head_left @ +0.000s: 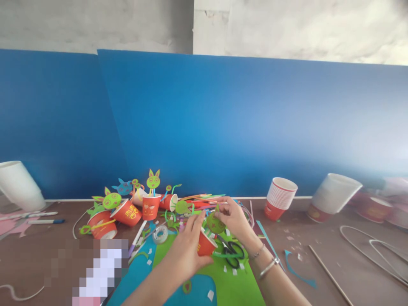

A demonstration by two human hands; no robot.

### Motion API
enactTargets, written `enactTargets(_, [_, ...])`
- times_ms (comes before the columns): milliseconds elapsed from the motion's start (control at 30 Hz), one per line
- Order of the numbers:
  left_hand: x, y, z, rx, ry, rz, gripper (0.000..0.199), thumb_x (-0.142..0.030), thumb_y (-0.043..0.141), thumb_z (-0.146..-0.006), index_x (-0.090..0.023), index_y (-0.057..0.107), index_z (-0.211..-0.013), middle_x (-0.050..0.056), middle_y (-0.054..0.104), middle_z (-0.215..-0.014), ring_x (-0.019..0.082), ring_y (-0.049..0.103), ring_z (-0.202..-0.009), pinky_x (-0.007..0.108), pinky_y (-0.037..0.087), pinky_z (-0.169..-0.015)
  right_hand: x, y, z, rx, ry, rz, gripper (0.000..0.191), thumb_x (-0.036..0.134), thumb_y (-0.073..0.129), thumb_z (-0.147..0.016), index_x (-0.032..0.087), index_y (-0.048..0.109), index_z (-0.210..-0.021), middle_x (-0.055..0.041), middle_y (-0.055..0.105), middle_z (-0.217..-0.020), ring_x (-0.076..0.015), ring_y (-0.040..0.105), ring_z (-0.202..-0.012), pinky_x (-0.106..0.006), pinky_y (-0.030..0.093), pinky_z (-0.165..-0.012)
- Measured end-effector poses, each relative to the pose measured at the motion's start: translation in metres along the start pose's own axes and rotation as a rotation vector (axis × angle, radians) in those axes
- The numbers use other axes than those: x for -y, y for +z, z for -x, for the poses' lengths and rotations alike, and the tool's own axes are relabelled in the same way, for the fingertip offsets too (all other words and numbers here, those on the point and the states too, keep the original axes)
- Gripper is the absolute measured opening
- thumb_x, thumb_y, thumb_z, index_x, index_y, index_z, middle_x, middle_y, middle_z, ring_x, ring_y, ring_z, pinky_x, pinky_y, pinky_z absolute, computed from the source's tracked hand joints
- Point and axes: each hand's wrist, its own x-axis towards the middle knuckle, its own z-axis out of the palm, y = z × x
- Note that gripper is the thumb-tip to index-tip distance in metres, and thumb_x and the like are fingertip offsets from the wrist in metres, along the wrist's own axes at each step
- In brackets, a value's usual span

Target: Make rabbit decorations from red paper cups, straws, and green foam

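Observation:
A red paper cup (206, 244) lies tilted above the green sheet, with my left hand (190, 243) wrapped round its left side. My right hand (230, 216) pinches the edge of a green paper animal head (215, 222), which sits at the cup's mouth. Part of the cup is hidden behind my left fingers. Black-handled scissors (234, 254) lie just right of the cup, under my right wrist. A roll of clear tape (160, 234) rests left of my left hand.
Decorated red cups (151, 206) with paper animal heads stand and lie at the back left. Stacked cups (281, 193) stand right, beside another stack (333, 193). Green paper (236, 289), scraps and coloured straws cover the middle. A thin stick (330, 274) and white cord lie right.

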Motion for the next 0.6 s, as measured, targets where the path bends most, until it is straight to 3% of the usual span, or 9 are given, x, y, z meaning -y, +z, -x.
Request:
enactTargets(167, [0.001,-0.009,0.000,-0.079,-0.015,0.199,0.108,-0.034,0.075,-0.065,-0.023,0.008,-0.148,0.013,0.012,-0.156,0.034,0.021,-0.140,0.045,0.028,-0.110,0.005,-0.002,0.003,0.050,-0.010,0.017,0.031,0.020,0.056,-0.070,0.018,0.047,-0.099,0.0090,0.049,-0.057,-0.0102,0.046,-0.050,-0.022,0.032,-0.049])
enactTargets(300, [0.007,-0.014,-0.005,-0.122,-0.142,0.383,0.106,-0.041,0.068,-0.072,-0.025,-0.004,-0.148,0.018,0.033,-0.147,0.032,0.054,-0.116,0.043,0.043,-0.094,0.009,-0.003,0.006,0.073,-0.044,0.063,0.033,0.015,0.056,-0.069,0.018,0.048,-0.101,0.0103,0.043,-0.057,-0.0095,0.043,-0.051,-0.023,0.033,-0.052])
enactTargets(333, [0.009,-0.014,-0.007,-0.099,-0.166,0.434,0.103,-0.041,0.067,-0.073,-0.023,-0.001,-0.148,0.018,0.042,-0.141,0.029,0.060,-0.106,0.041,0.046,-0.088,0.011,-0.002,0.006,0.085,-0.041,0.066,0.033,0.015,0.056,-0.069,0.018,0.048,-0.101,0.0104,0.043,-0.057,-0.0093,0.043,-0.051,-0.023,0.033,-0.051])
enactTargets(400, [0.014,-0.015,-0.012,-0.050,-0.188,0.494,0.088,-0.041,0.065,-0.073,-0.016,0.022,-0.145,0.015,0.060,-0.121,0.025,0.063,-0.094,0.035,0.048,-0.082,0.015,-0.001,0.007,0.126,-0.023,0.042,0.035,0.015,0.058,-0.070,0.017,0.047,-0.103,0.0102,0.046,-0.057,-0.0092,0.044,-0.051,-0.022,0.033,-0.051])
enactTargets(500, [0.018,-0.012,-0.019,-0.019,-0.173,0.510,0.045,-0.036,0.063,-0.071,-0.011,0.063,-0.107,0.008,0.069,-0.088,0.023,0.062,-0.086,0.030,0.046,-0.076,0.021,0.002,0.009,0.181,0.016,-0.031,0.040,0.017,0.062,-0.069,0.017,0.047,-0.106,0.0091,0.052,-0.057,-0.0097,0.048,-0.051,-0.023,0.036,-0.051])
enactTargets(600, [0.020,-0.009,-0.022,-0.024,-0.153,0.540,0.019,-0.032,0.060,-0.071,-0.014,0.066,-0.071,0.001,0.063,-0.067,0.018,0.058,-0.068,0.027,0.042,-0.066,0.025,0.005,0.011,0.173,0.031,-0.070,0.038,0.019,0.063,-0.072,0.016,0.050,-0.107,0.0048,0.061,-0.061,-0.0122,0.055,-0.055,-0.025,0.042,-0.054])
